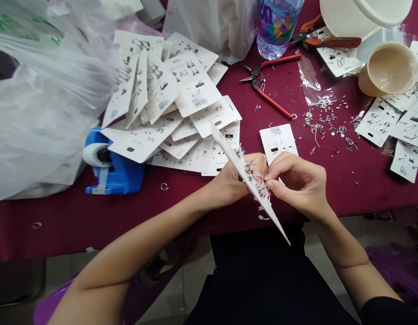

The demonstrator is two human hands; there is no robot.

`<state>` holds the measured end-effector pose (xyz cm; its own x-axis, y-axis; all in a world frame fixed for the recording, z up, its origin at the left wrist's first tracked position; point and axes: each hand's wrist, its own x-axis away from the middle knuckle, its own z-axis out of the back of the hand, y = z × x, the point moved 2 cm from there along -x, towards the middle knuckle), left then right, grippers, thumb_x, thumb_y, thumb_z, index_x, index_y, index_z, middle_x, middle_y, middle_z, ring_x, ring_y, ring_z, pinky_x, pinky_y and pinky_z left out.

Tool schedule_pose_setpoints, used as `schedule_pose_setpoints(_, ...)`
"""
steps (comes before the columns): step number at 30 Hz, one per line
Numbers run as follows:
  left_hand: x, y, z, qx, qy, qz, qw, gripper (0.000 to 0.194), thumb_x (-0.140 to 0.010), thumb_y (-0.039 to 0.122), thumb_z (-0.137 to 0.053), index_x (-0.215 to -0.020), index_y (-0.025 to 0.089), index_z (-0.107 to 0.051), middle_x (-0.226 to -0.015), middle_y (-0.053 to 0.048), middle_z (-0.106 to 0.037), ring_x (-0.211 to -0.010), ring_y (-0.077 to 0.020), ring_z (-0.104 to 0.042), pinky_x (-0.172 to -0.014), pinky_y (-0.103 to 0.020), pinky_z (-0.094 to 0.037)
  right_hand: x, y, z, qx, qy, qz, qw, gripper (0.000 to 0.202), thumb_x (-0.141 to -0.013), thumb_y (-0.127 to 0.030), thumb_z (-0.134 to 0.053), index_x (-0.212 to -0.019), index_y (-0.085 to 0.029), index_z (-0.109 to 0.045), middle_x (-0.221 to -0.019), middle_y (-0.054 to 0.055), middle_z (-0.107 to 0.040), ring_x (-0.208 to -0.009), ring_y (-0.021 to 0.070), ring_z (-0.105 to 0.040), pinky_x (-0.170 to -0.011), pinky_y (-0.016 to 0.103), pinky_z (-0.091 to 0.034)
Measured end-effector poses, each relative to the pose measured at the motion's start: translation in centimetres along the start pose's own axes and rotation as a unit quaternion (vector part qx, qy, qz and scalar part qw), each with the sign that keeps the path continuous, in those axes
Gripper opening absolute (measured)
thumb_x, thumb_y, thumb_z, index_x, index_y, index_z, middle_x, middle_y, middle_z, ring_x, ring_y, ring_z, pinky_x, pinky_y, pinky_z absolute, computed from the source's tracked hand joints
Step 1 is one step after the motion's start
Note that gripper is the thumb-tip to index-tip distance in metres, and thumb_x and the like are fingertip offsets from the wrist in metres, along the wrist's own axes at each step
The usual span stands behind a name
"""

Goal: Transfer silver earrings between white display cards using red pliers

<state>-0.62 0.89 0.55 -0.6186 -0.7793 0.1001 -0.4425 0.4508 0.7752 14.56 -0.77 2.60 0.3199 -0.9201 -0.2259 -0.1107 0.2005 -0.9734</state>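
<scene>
Head view: tilted card [230,152] in left hand [228,184], beside right hand [301,184].

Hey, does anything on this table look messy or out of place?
Yes. Small metal bits lie loose on the tablecloth, right of the red-handled pliers, not on a card. One lone ring sits apart too, near the blue tape dispenser.

From here I can't see the face of the held card [241,169], turned nearly edge-on; it hides part of my left hand [231,183]. Beyond the grip, the bottle [278,27] is cut off.
</scene>
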Motion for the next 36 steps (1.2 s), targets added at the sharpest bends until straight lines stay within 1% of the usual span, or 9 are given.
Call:
schedule_pose_setpoints(2,0.1,-0.1,-0.1,0.006,-0.014,0.014,1.0,0.056,-0.064,0.061,-0.085,-0.056,0.017,-0.051,-0.059,0.004,-0.049,-0.05,-0.0097,-0.059,-0.047,-0.02,-0.051,0.0,0.1,0.0,-0.014,-0.007,-0.006,1.0,0.013,-0.083,-0.008,-0.073,-0.085,-0.02,-0.07,-0.077,0.002,-0.068,-0.072,0.0123,-0.064,-0.061,0.025,-0.055)
schedule_pose_setpoints(5,0.1,-0.3,-0.1,0.032,-0.035,0.007,0.999,0.055,-0.066,0.058,-0.085,-0.057,0.016,-0.05,-0.059,0.003,-0.05,-0.049,-0.0091,-0.06,-0.046,-0.018,-0.05,0.0,0.2,-0.1,-0.039,-0.014,-0.006,0.999,0.012,-0.082,-0.008,-0.074,-0.084,-0.019,-0.071,-0.077,0.002,-0.068,-0.07,0.0119,-0.065,-0.06,0.024,-0.057)
schedule_pose_setpoints(10,0.1,-0.7,0.1,0.06,-0.081,0.053,0.994,0.051,-0.069,0.053,-0.084,-0.059,0.016,-0.05,-0.06,0.002,-0.056,-0.053,-0.01,-0.062,-0.049,-0.019,-0.052,0.1,0.3,0.0,-0.089,-0.037,-0.03,0.995,0.009,-0.083,-0.01,-0.073,-0.084,-0.019,-0.072,-0.08,0.003,-0.069,-0.065,0.0127,-0.068,-0.054,0.024,-0.06)
schedule_pose_setpoints(15,0.3,-1.0,0.1,0.064,-0.081,0.033,0.994,0.054,-0.071,0.062,-0.079,-0.06,0.017,-0.05,-0.061,0.0,-0.06,-0.053,-0.0111,-0.061,-0.049,-0.02,-0.051,0.3,0.3,0.1,-0.091,-0.05,-0.017,0.994,0.01,-0.082,-0.008,-0.073,-0.086,-0.018,-0.073,-0.08,0.003,-0.07,-0.064,0.0135,-0.069,-0.053,0.025,-0.061)
schedule_pose_setpoints(23,0.6,-1.0,0.4,0.02,-0.098,0.018,0.995,0.04,-0.08,0.046,-0.077,-0.064,0.019,-0.052,-0.063,-0.001,-0.062,-0.059,-0.0125,-0.063,-0.057,-0.022,-0.053,0.4,0.4,0.0,-0.11,-0.057,0.002,0.992,0.018,-0.081,-0.001,-0.072,-0.089,-0.017,-0.073,-0.083,0.003,-0.069,-0.067,0.0129,-0.07,-0.057,0.024,-0.063)
schedule_pose_setpoints(28,0.7,-1.1,0.7,-0.004,-0.092,0.04,0.995,0.045,-0.075,0.051,-0.08,-0.064,0.02,-0.051,-0.063,0.0,-0.06,-0.058,-0.0132,-0.061,-0.056,-0.025,-0.052,0.3,0.3,0.0,-0.11,-0.059,0.009,0.992,0.017,-0.08,-0.002,-0.073,-0.089,-0.017,-0.073,-0.082,0.003,-0.069,-0.066,0.0135,-0.07,-0.057,0.025,-0.062)
schedule_pose_setpoints(30,0.8,-1.0,0.6,-0.01,-0.092,0.04,0.995,0.045,-0.076,0.052,-0.079,-0.065,0.02,-0.051,-0.064,0.0,-0.061,-0.058,-0.0133,-0.061,-0.056,-0.026,-0.051,0.3,0.2,0.1,-0.089,-0.058,0.015,0.994,0.016,-0.081,-0.003,-0.073,-0.088,-0.017,-0.072,-0.081,0.003,-0.07,-0.067,0.0131,-0.069,-0.058,0.025,-0.061)
schedule_pose_setpoints(34,0.7,-1.0,0.5,-0.031,-0.107,0.005,0.994,0.043,-0.082,0.047,-0.076,-0.065,0.019,-0.048,-0.064,0.001,-0.06,-0.059,-0.011,-0.059,-0.055,-0.023,-0.049,0.1,0.2,0.1,-0.048,-0.058,0.027,0.997,0.014,-0.081,-0.004,-0.074,-0.086,-0.017,-0.071,-0.08,0.002,-0.07,-0.068,0.0113,-0.068,-0.06,0.023,-0.058)
schedule_pose_setpoints(36,0.6,-1.2,0.5,-0.052,-0.113,-0.016,0.992,0.044,-0.084,0.049,-0.074,-0.067,0.019,-0.047,-0.065,0.002,-0.059,-0.058,-0.0098,-0.059,-0.055,-0.022,-0.05,0.1,0.1,0.1,-0.047,-0.058,0.033,0.997,0.014,-0.081,-0.003,-0.074,-0.085,-0.016,-0.07,-0.08,0.002,-0.07,-0.069,0.0107,-0.068,-0.062,0.023,-0.058)
